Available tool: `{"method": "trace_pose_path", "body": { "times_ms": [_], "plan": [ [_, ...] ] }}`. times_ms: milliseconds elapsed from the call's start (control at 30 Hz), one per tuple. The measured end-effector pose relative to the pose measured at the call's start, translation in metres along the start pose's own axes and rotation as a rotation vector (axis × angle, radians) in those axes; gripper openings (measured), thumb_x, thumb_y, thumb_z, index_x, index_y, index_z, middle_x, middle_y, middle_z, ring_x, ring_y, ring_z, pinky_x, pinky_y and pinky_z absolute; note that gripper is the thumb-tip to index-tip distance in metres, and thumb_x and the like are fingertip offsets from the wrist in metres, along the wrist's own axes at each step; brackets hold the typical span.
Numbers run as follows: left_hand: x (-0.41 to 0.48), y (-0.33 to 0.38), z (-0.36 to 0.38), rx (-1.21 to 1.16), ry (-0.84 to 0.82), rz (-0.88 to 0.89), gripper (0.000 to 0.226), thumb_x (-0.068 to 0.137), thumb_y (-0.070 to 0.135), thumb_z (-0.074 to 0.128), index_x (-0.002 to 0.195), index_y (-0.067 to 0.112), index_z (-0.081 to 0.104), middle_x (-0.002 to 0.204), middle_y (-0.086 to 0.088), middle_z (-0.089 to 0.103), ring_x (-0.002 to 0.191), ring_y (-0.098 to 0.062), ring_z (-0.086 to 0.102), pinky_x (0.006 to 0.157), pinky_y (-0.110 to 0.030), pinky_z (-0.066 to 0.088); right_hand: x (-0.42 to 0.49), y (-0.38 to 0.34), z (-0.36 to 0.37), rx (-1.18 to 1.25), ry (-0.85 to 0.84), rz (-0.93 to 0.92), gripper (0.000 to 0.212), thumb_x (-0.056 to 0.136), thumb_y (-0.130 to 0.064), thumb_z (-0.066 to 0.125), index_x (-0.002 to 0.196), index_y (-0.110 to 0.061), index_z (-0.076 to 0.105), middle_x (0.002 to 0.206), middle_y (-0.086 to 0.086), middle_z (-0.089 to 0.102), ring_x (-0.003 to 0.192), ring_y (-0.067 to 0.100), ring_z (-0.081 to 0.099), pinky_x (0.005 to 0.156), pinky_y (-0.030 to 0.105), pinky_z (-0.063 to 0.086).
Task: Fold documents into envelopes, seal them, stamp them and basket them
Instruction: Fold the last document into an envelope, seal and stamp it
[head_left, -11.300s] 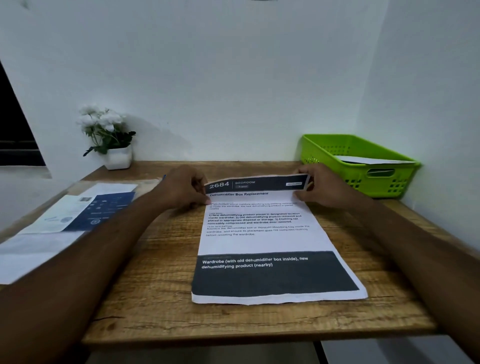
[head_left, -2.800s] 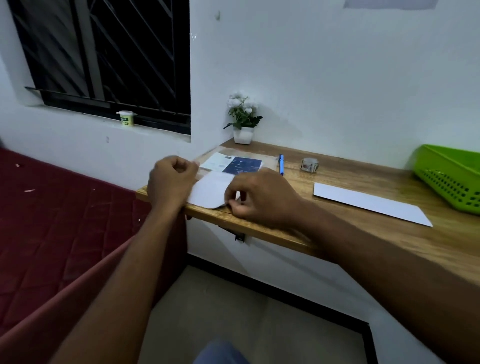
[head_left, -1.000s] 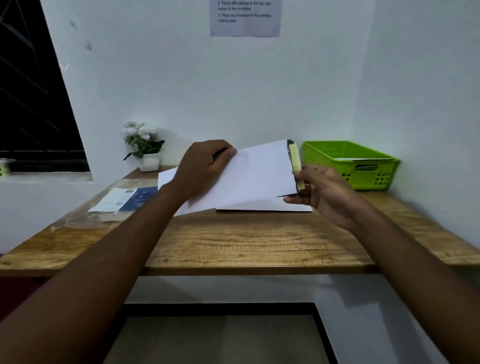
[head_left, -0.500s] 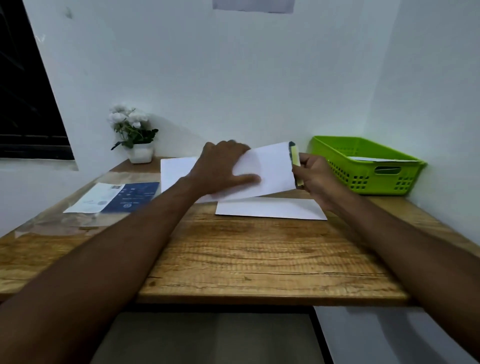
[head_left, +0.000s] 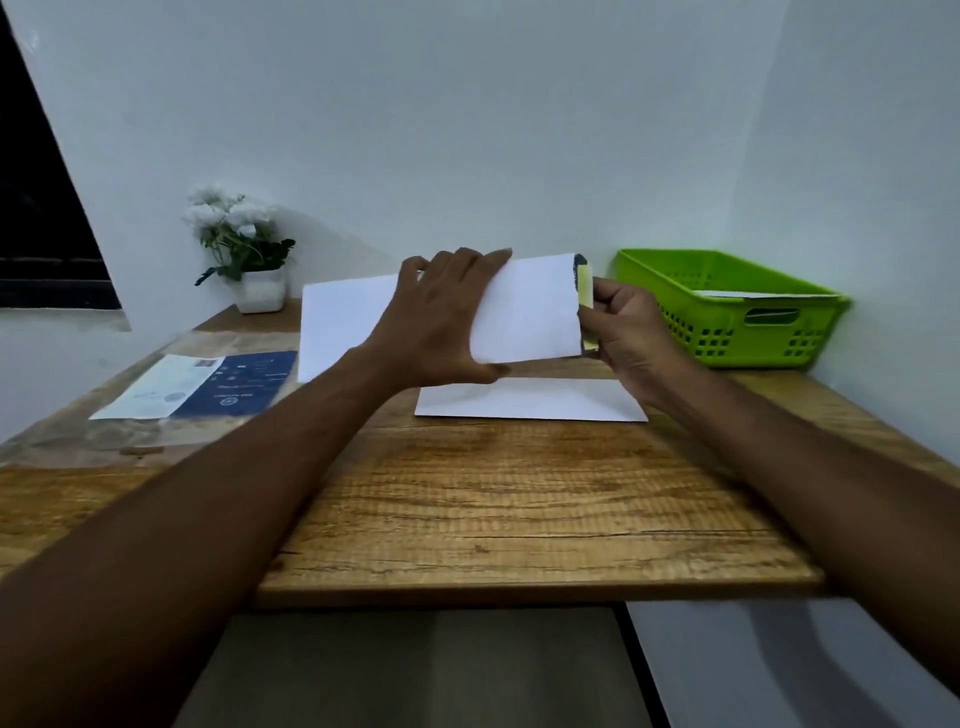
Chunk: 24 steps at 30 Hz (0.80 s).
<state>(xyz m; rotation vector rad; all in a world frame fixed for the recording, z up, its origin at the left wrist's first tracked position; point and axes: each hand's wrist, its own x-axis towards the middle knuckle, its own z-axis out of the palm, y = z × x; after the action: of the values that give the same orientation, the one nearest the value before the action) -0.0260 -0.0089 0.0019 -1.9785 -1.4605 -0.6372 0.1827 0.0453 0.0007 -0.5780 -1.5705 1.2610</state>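
Note:
I hold a long white envelope (head_left: 530, 306) tilted above the wooden table (head_left: 509, 499). My left hand (head_left: 441, 322) grips its middle, fingers over the top edge and thumb below. My right hand (head_left: 628, 332) pinches the envelope's open right end at the flap, where a yellow adhesive strip (head_left: 586, 301) and a dark inner edge show. A folded white document (head_left: 530, 399) lies flat on the table just beneath the envelope. The green plastic basket (head_left: 727, 306) stands at the back right with a white envelope inside.
A small white pot of white flowers (head_left: 244, 260) stands at the back left by the wall. A blue and white printed sheet (head_left: 202, 384) lies on the left of the table under clear plastic. White walls close in behind and on the right.
My hands have kept their grip on the envelope, and it sits at about the same spot above the folded document. The view has tilted slightly.

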Motion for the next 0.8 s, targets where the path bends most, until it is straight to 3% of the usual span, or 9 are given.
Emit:
{"method": "trace_pose_path", "body": {
  "times_ms": [367, 567, 633, 700, 733, 800],
  "plan": [
    [0.000, 0.000, -0.017, -0.026, 0.003, 0.042, 0.097, 0.055, 0.068, 0.070, 0.136, 0.021, 0.045, 0.122, -0.001, 0.056, 0.108, -0.024, 0.052, 0.087, -0.038, 0.033, -0.001, 0.002, 0.001, -0.107, 0.023, -0.027, 0.025, 0.084, 0.005, 0.068, 0.089, -0.020, 0.069, 0.062, -0.005, 0.072, 0.047, 0.012, 0.065, 0.047, 0.023, 0.052],
    [-0.002, -0.006, -0.020, -0.045, -0.029, 0.037, 0.107, 0.049, 0.081, 0.064, 0.136, 0.021, 0.045, 0.122, -0.003, 0.058, 0.108, -0.024, 0.054, 0.087, -0.037, 0.037, 0.004, 0.007, -0.003, -0.129, 0.012, -0.067, 0.016, 0.083, 0.001, 0.071, 0.087, -0.014, 0.067, 0.063, -0.004, 0.072, 0.048, 0.013, 0.066, 0.046, 0.023, 0.052],
    [-0.003, -0.013, -0.022, -0.051, -0.036, 0.039, 0.107, 0.048, 0.081, 0.064, 0.135, 0.021, 0.046, 0.121, -0.002, 0.058, 0.107, -0.024, 0.054, 0.086, -0.036, 0.036, 0.009, 0.011, -0.011, -0.214, -0.006, -0.088, 0.008, 0.085, -0.009, 0.071, 0.085, -0.015, 0.066, 0.065, -0.002, 0.071, 0.049, 0.013, 0.065, 0.045, 0.023, 0.049],
    [-0.006, -0.023, -0.023, -0.047, -0.044, 0.036, 0.106, 0.047, 0.081, 0.064, 0.134, 0.022, 0.047, 0.120, -0.001, 0.058, 0.106, -0.023, 0.054, 0.085, -0.036, 0.036, 0.014, 0.012, -0.024, -0.475, -0.106, -0.130, 0.007, 0.086, -0.028, 0.072, 0.087, -0.021, 0.069, 0.073, -0.002, 0.072, 0.057, 0.011, 0.066, 0.052, 0.022, 0.046],
    [-0.008, -0.028, -0.023, -0.044, -0.046, 0.030, 0.105, 0.047, 0.079, 0.065, 0.134, 0.023, 0.047, 0.119, 0.000, 0.058, 0.106, -0.023, 0.054, 0.085, -0.036, 0.036, 0.015, 0.012, -0.032, -0.661, -0.204, -0.146, 0.017, 0.082, -0.041, 0.074, 0.091, -0.027, 0.070, 0.080, -0.005, 0.073, 0.065, 0.010, 0.067, 0.058, 0.021, 0.047],
    [-0.012, -0.038, -0.023, -0.048, -0.046, 0.006, 0.102, 0.047, 0.074, 0.071, 0.133, 0.024, 0.047, 0.118, 0.000, 0.059, 0.106, -0.023, 0.054, 0.085, -0.035, 0.035, 0.013, 0.007, -0.040, -0.987, -0.428, -0.088, 0.056, 0.062, -0.064, 0.078, 0.109, -0.037, 0.066, 0.097, -0.015, 0.071, 0.085, 0.003, 0.065, 0.072, 0.018, 0.047]
  ]
}}
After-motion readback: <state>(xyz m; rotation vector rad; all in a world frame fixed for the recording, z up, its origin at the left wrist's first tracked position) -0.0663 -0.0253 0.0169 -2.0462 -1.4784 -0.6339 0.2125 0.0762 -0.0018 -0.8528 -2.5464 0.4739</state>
